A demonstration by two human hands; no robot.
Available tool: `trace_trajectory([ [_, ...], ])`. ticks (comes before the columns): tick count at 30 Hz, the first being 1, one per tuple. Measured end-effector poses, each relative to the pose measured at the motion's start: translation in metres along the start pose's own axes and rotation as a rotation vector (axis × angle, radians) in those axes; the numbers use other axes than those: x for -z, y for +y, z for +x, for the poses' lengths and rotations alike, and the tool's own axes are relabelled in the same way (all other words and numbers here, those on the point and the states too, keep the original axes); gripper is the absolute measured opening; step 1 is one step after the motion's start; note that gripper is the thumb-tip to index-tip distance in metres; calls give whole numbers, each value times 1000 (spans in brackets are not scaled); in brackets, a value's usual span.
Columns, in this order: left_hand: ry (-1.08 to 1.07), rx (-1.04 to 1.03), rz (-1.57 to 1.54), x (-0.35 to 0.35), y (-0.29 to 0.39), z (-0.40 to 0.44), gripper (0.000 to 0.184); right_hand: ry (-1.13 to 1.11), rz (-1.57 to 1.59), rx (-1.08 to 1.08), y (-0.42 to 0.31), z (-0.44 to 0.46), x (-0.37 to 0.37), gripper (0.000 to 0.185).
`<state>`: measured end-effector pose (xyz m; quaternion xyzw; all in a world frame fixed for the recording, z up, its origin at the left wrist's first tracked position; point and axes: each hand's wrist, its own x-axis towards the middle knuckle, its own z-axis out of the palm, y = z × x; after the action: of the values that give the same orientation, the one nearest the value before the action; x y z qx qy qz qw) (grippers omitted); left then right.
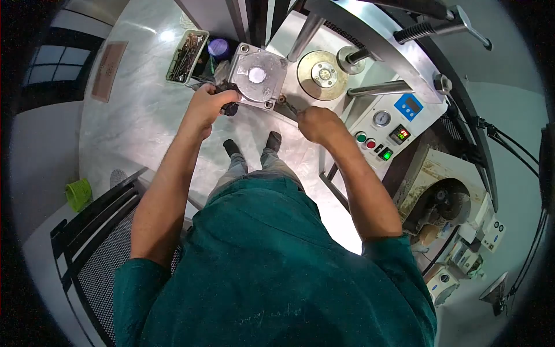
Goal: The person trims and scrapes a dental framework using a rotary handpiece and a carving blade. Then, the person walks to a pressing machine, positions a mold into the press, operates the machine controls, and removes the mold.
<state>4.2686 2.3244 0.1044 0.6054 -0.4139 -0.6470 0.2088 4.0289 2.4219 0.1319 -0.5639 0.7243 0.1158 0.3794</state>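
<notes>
A square metal block (258, 74) with bolts at its corners and a round white patch in its middle stands at the near left edge of the press machine. My left hand (209, 106) is closed round a dark object (229, 107) at the block's left lower side. My right hand (319, 124) is closed on the end of a thin metal tool (289, 106), which reaches to the block's lower right corner. Right of the block lies the round metal plate (322, 75) of the press.
A tray of small metal tools (188, 56) and a purple-lidded jar (218, 48) stand left of the block. The control panel (383, 126) is at the right, with thick metal posts near it. A black chair (124, 254) and a green basket (78, 194) are at the left.
</notes>
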Motion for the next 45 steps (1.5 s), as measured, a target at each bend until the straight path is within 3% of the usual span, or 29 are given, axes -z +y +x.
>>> trace_trajectory([
  [7, 28, -78, 184, 0, 11, -7, 50, -3, -48, -47, -17, -3, 14, 33],
  [15, -10, -35, 226, 6, 11, -3, 53, 175, -116, 132, -3, 5, -6, 29],
  [19, -27, -100, 210, 8, 15, -6, 48, 276, -95, 239, 0, -4, -10, 31],
  [25, -21, -178, 119, 0, 12, -14, 39, 329, 95, 117, 5, -14, -24, 38],
  [31, 86, -183, 33, -10, -1, -7, 34, 239, 213, 124, 9, -24, -14, 36],
  [37, 31, -140, 6, 1, -5, 6, 37, -51, 369, 78, 0, -4, -7, 37],
  [40, 22, -101, 109, 0, 9, -1, 40, 86, 329, 154, 5, 12, -22, 38],
  [43, 26, -85, 153, 1, 10, -3, 40, 129, -25, 216, 5, 22, -20, 31],
  [45, 12, -86, 175, 2, 10, -2, 40, -77, -50, 109, -8, 21, 4, 34],
])
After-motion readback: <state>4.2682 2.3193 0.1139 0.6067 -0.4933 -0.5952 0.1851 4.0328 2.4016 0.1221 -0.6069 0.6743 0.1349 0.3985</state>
